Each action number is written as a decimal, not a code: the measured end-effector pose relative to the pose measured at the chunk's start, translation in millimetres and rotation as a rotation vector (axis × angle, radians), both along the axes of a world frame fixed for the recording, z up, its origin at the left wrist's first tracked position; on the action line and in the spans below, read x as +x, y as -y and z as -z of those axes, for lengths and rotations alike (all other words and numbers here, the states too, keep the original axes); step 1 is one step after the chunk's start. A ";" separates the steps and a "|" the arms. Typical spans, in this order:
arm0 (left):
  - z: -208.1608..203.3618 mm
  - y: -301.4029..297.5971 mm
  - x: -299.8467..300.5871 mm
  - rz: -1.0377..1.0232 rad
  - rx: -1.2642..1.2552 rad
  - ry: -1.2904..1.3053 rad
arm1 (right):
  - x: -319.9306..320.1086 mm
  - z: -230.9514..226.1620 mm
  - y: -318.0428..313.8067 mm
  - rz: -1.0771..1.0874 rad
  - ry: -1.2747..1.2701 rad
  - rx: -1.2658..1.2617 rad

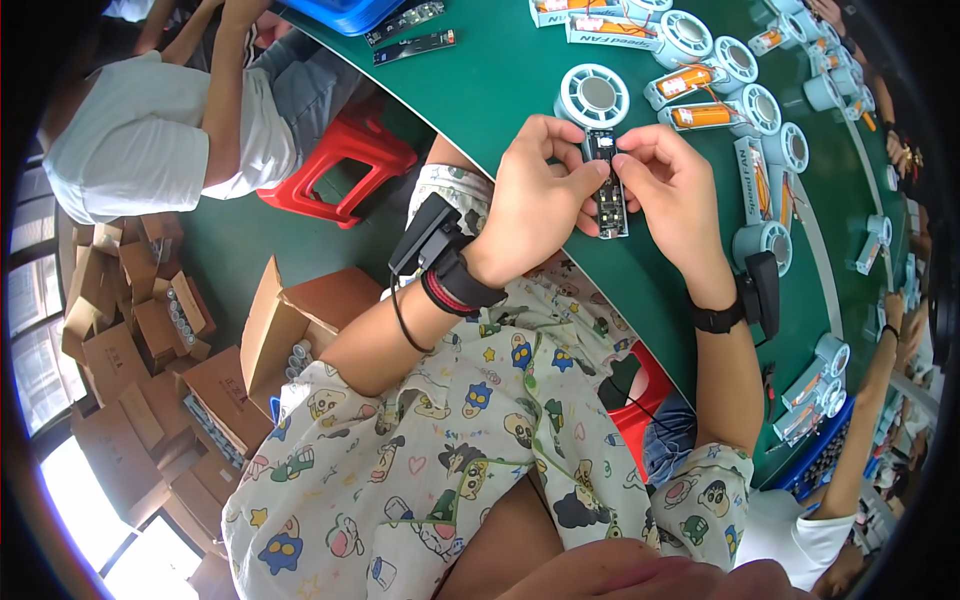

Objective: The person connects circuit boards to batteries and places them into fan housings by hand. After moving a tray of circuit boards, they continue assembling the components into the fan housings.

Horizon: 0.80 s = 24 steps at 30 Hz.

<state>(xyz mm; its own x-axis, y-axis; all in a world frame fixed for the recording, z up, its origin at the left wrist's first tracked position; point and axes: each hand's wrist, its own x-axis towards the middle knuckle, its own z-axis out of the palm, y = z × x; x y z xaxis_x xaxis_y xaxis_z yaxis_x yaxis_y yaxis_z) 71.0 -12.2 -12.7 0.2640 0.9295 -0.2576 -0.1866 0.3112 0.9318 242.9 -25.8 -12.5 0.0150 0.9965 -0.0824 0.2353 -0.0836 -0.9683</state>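
At the near edge of the green table I have a small handheld fan, its pale blue round head pointing away from me. A black circuit board lies along its handle. My left hand is closed on the left side of the handle, its thumb across the board. From the right, my right hand pinches the upper end of the board near the fan head. Whether the board is fully seated in the handle cannot be made out.
Several open fan bodies with orange batteries lie to the right. Loose black boards and a blue tray are at the far left. Co-workers sit around. A red stool and cardboard boxes stand on the floor at left.
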 end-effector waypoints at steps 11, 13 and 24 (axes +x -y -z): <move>0.1 -4.1 23.3 0.028 0.032 -0.081 | 16.3 7.9 -5.7 0.009 -0.027 0.002; 7.9 -2.3 17.7 0.033 -0.019 -0.045 | 15.5 16.7 -5.5 -0.019 -0.091 -0.004; -8.7 10.2 9.5 0.124 -0.057 -0.004 | 10.7 18.6 -6.2 0.020 -0.056 0.023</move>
